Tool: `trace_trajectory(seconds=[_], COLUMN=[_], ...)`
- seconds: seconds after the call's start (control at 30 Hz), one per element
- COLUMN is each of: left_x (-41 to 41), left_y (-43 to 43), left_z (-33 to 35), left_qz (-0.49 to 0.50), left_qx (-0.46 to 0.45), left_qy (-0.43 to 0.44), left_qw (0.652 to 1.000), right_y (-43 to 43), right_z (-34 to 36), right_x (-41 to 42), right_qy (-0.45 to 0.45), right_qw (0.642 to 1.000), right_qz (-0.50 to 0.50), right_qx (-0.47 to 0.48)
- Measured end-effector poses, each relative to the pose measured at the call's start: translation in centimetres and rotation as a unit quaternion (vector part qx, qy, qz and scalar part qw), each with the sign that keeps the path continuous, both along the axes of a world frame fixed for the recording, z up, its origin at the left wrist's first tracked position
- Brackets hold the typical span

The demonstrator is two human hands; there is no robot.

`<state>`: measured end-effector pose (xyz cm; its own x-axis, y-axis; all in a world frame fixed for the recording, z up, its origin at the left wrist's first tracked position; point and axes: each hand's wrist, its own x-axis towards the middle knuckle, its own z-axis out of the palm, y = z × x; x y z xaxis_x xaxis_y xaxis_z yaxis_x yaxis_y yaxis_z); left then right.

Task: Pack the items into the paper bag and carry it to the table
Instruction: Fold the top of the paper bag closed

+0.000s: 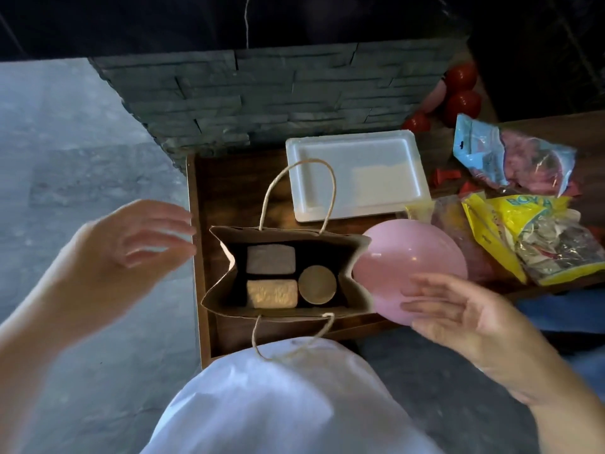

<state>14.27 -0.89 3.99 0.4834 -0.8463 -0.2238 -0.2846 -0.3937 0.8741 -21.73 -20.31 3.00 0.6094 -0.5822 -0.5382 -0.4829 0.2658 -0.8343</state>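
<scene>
A brown paper bag (216, 290) with twine handles stands upright and open on a dark wooden surface (229, 191). Inside lie a grey block (271, 259), a tan speckled block (271, 293) and a round brown item (317, 285). My left hand (124, 244) hovers open to the left of the bag, fingers spread, touching nothing. My right hand (458, 319) is open at the bag's right, in front of a pink balloon (402, 257) that presses against the bag's right edge; I cannot tell whether the hand touches the balloon.
A white foam tray (314, 178) lies behind the bag. Balloon packets, blue (510, 155) and yellow (530, 237), lie at the right, with red balloons (461, 90) beyond. A grey stone wall (262, 93) rises at the back. Grey floor stretches left.
</scene>
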Motion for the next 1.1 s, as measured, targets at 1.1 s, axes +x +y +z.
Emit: trace_trajectory(seconds=[1.1], left_x=[-3.4], left_y=[-3.6], left_z=[-12.8], left_qz=[0.154], left_qx=[0.228], left_qy=[0.093], left_qw=[0.957], right_y=[1.2], right_z=[-11.2], right_x=[10.9], right_qy=[0.098], right_qw=[0.959], right_qz=[-0.143], right_qx=[-0.223])
